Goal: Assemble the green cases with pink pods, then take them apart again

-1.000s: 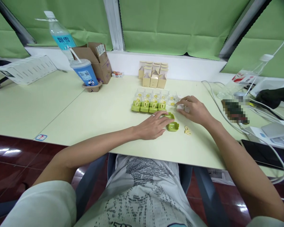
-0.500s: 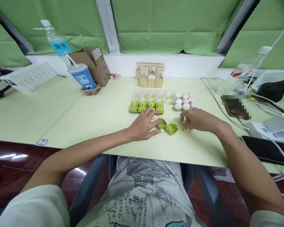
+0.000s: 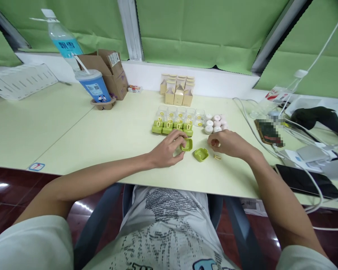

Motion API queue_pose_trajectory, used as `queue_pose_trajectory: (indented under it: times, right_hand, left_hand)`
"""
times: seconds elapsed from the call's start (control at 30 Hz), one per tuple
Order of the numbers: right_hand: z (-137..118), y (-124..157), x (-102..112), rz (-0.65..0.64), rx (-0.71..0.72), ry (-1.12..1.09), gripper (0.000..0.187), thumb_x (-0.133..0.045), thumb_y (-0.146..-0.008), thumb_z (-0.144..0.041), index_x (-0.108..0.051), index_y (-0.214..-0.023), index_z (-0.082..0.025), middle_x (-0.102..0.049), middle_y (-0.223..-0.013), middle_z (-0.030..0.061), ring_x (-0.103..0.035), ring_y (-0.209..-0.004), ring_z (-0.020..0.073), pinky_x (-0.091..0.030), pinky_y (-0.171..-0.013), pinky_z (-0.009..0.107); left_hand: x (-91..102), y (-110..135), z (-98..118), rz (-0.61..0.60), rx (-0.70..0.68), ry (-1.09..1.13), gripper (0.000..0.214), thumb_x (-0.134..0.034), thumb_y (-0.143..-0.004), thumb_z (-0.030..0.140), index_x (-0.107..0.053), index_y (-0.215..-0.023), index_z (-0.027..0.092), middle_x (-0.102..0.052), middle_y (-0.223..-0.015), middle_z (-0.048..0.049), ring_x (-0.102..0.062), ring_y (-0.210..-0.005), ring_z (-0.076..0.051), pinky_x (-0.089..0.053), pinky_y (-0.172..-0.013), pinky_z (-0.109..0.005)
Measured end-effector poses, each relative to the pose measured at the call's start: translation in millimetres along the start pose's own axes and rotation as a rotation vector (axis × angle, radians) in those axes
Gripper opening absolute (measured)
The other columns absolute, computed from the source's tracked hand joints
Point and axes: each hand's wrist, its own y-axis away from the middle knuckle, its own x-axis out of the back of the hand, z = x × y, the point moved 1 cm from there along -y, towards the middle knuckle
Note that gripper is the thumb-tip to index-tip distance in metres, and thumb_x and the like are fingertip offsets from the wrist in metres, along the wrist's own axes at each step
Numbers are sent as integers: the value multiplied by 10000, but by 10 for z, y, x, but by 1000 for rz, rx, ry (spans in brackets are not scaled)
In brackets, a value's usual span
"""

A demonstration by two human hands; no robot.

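Pale table, green blinds far. L hand touched left green cup, fingers half-curled; firm hold, could not tell. Right green cup lay between hands. R hand curled nr yellow clip, inside hidden. Step prob. cup handling; next prob. called for fine pinch.

1 blue cup, 2 bottles

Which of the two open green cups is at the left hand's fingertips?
The left open green cup: the left hand is at its left side. The right open green cup sits apart on the table, touched by neither hand.
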Motion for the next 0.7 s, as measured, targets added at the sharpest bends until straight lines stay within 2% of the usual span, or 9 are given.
queue_pose_trajectory:
  times: [0.07, 0.13, 0.2, 0.27, 0.37, 0.47, 0.53, 0.6, 0.7]
  right_hand:
    - [-33, 2, 8, 138, 25, -71, 240, -665, -918, -88, -844, -1010, -219, -830, -959, 76, -743, -842, 244, -503, -716, 343]
    - [-92, 0, 10, 354, 89, -259, 264, -634, -980, -124, -856, -1100, -199, -814, -1037, 101, -759, -839, 236, -581, -753, 365]
    - [-183, -3, -9, 551, 216, -500, 253, -630, -1048, -199, -864, -1144, -208, -784, -1111, 114, -775, -844, 221, -642, -752, 374]
    - [-302, -8, -51, 662, 382, -644, 204, -686, -1065, -238, -882, -1116, -258, -777, -1136, 100, -798, -929, 227, -681, -783, 381]
    - [-475, -14, -133, 732, 601, -634, 231, -730, -1056, -169, -900, -1073, -324, -790, -1167, 73, -801, -1032, 223, -703, -853, 400]
    - [-571, -15, -203, 801, 705, -555, 370, -652, -1068, -62, -891, -1155, -331, -801, -1189, 72, -804, -1007, 196, -707, -828, 376]
    - [-595, -13, -236, 861, 722, -468, 394, -627, -1071, -39, -881, -1185, -318, -816, -1157, 73, -803, -980, 194, -703, -813, 363]
    - [-601, -12, -260, 899, 703, -408, 342, -660, -1070, -65, -874, -1193, -300, -816, -1103, 76, -795, -919, 195, -690, -760, 347]
    - [-597, -10, -284, 897, 651, -398, 264, -703, -1070, -127, -867, -1207, -283, -799, -1079, 87, -784, -849, 195, -668, -671, 335]
  left_hand:
    - [-1, -9, -1, 19, 36, 31, 212, -700, -976, 128, -542, -1073, 231, -659, -1267, -121, -700, -1215, -287, -647, -1026, -514]
    - [-16, -8, -14, 30, 91, 61, 222, -712, -968, 131, -542, -1068, 232, -652, -1260, -112, -707, -1208, -278, -649, -997, -481]
    - [-37, -2, -32, 35, 130, 95, 243, -726, -958, 127, -549, -1085, 234, -653, -1267, -107, -707, -1208, -275, -651, -977, -466]
    - [-54, 2, -51, 44, 139, 138, 284, -740, -948, 122, -559, -1134, 238, -662, -1278, -104, -705, -1195, -268, -657, -940, -444]
    - [-68, -1, -82, 73, 166, 242, 398, -770, -941, 132, -561, -1259, 249, -677, -1289, -97, -713, -1186, -251, -669, -920, -412]
    - [-74, -7, -105, 109, 196, 353, 492, -792, -952, 162, -549, -1368, 261, -693, -1312, -90, -740, -1170, -223, -678, -962, -401]
    - [-77, -9, -112, 114, 200, 390, 512, -800, -963, 182, -549, -1402, 265, -701, -1334, -92, -754, -1153, -208, -679, -969, -388]
    - [-79, -7, -115, 105, 204, 395, 514, -805, -968, 196, -554, -1412, 263, -707, -1334, -94, -758, -1138, -202, -678, -961, -378]
    - [-80, 1, -112, 87, 219, 380, 506, -795, -972, 205, -556, -1416, 252, -708, -1336, -102, -752, -1137, -205, -675, -964, -386]
